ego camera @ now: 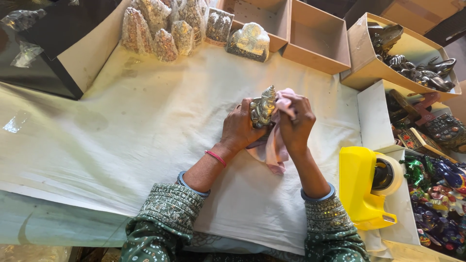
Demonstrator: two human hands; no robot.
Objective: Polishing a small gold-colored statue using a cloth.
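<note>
While the left hand [240, 127] clamps the idol [262, 107] mid-frame, right hand [295, 121] pinches the cloth [274, 145]; rub gently, keep that grip firm.

Brass figurine [262, 106], pink cloth [275, 145], yellow tape dispenser [361, 189].

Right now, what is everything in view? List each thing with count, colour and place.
metal figurine: one, silver-gold, in the left hand
cloth: one, pink, in the right hand
wrapped figurines: several, clear wrap, top left
cardboard boxes: two open, brown, top centre
tape dispenser: one, yellow, right
metal pieces: several, dark, box top right
painted figurines: many, multicoloured, right edge
table cover: one, cream, under everything
left hand: holds figurine
right hand: presses cloth to figurine
</note>
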